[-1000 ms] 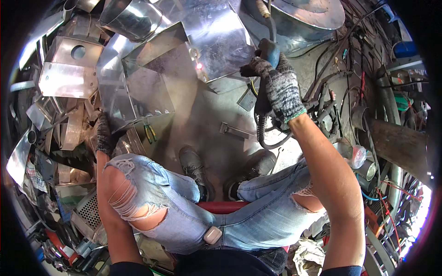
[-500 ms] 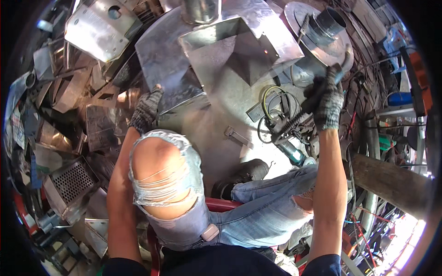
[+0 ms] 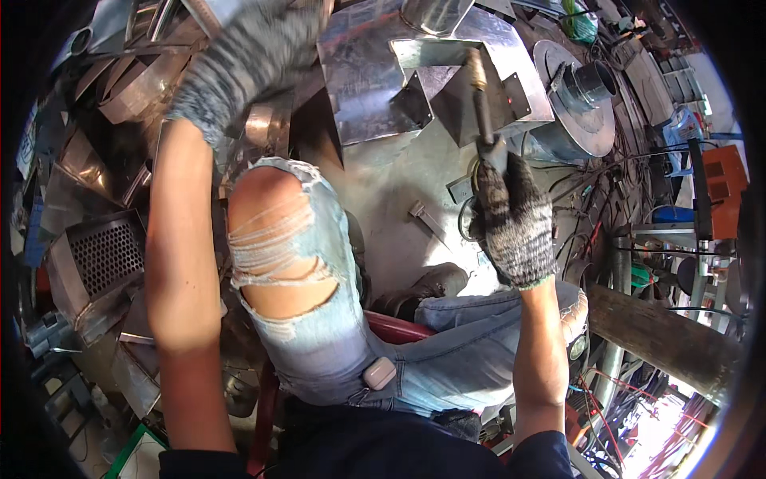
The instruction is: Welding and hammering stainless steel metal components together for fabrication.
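Note:
My right hand (image 3: 517,231), in a dark knitted glove, grips a welding torch (image 3: 482,104). The nozzle points up and away, over the open box-shaped part of a sheet-metal workpiece (image 3: 359,92). A short round pipe (image 3: 437,14) stands at the far side of that workpiece. My left hand (image 3: 247,68), gloved alike, is raised at the upper left beside the workpiece's left edge. Motion smears its fingers, so I cannot make out whether it holds anything.
Metal offcuts (image 3: 144,88) and a perforated metal box (image 3: 104,251) crowd the left. A round flange with a pipe stub (image 3: 586,88) lies right of the workpiece. A small T-shaped metal piece (image 3: 429,219) is on the floor. A thick beam (image 3: 662,331) lies at right.
My left hand has left the workpiece's edge and swung up and forward. My right hand has brought the torch leftward, over the workpiece. The view has shifted somewhat.

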`<state>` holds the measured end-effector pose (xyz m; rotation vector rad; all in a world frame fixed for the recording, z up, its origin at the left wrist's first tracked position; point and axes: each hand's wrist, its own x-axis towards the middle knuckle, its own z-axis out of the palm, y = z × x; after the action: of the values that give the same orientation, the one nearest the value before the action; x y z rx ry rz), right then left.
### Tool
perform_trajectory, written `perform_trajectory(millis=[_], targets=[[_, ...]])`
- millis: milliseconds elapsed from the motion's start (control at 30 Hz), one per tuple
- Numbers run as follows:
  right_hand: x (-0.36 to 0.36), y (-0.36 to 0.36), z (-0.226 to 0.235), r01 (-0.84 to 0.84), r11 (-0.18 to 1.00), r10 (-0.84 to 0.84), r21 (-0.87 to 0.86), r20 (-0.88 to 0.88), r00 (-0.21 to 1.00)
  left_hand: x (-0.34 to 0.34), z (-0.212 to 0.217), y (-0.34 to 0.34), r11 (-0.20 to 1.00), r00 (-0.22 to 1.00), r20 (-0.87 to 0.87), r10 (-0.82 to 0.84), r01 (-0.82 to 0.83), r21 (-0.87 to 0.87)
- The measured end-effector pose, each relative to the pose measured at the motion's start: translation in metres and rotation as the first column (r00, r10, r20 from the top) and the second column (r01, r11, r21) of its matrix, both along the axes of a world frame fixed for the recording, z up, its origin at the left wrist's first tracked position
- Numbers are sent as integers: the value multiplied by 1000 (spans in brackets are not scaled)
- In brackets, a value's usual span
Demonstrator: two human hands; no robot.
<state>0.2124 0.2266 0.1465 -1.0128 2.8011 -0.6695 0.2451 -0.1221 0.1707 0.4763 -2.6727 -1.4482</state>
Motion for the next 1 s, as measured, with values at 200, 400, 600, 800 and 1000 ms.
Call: perform_trajectory(millis=[200,400,600,800,1000], targets=[[12,-27,1,-122,990,118,72,58,991,33,-3,101,879,869,-410,-276,56,-473],[17,-57,-72,-249,782,192,572,159,968,55,-100,189,953,957,-131,258,-230,197],[20,-91,-31,-283,800,199,529,211,957,60,-118,172,770,974,-3,226,-177,613],[45,-4,-63,-181,806,219,564,1,976,78,-101,178,922,977,-145,-156,197,333],[42,-29,-77,-178,873,169,455,61,984,84,-126,172,870,977,-212,-13,116,480]])
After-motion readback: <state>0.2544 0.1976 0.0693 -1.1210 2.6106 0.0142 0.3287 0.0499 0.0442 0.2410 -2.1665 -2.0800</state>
